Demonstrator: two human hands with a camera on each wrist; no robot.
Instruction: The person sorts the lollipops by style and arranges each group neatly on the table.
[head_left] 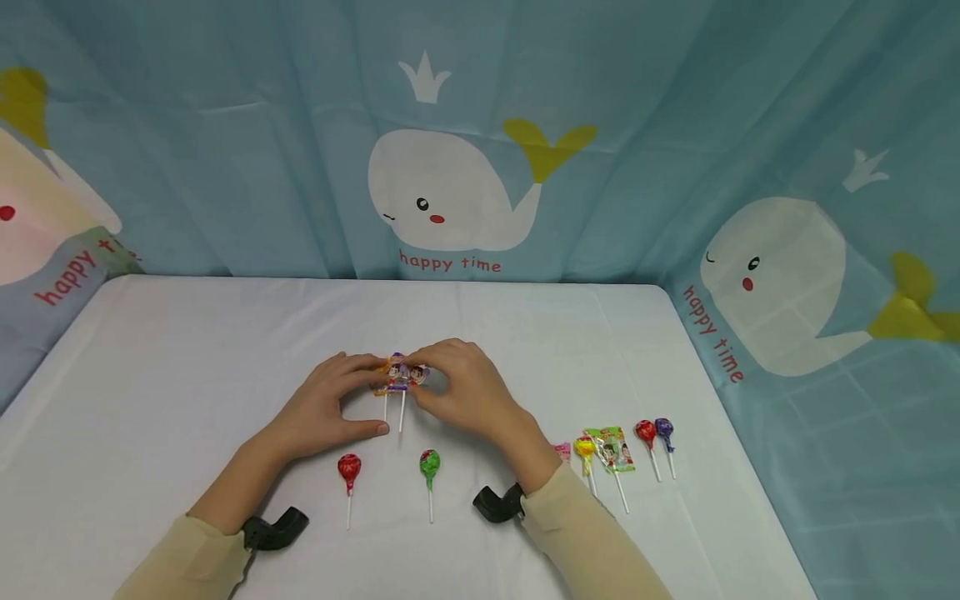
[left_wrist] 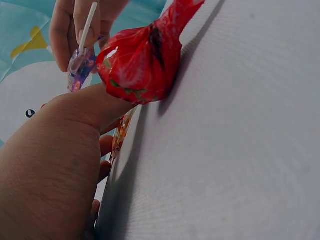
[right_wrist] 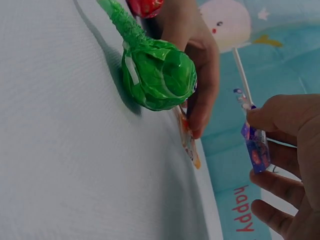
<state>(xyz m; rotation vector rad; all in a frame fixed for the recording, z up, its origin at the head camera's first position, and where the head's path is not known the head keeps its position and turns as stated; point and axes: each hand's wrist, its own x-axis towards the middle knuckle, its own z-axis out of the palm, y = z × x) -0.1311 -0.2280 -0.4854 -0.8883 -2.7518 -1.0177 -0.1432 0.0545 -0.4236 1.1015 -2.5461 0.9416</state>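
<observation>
My right hand [head_left: 468, 383] pinches a purple-wrapped lollipop [right_wrist: 258, 152] between thumb and fingers; in the right wrist view it is held up off the table, white stick upward. Opposite it, my left hand [head_left: 330, 404] has its fingertips at an orange-wrapped lollipop [right_wrist: 186, 137] lying on the table. The left thumb stands apart from that lollipop in the head view. The purple wrapper partly covers the orange one there. Nearer the front lie a red lollipop [head_left: 348, 468] by the left wrist and a green lollipop [head_left: 430, 465] between the forearms.
On the right of the white table [head_left: 225, 333] lie a yellow lollipop [head_left: 584, 447], a green flat-wrapped lollipop [head_left: 611, 450], another red lollipop [head_left: 645, 432] and a dark purple lollipop [head_left: 664, 429]. A pink wrapper [head_left: 562, 451] is partly hidden by the right forearm. A blue curtain [head_left: 300, 167] hangs behind.
</observation>
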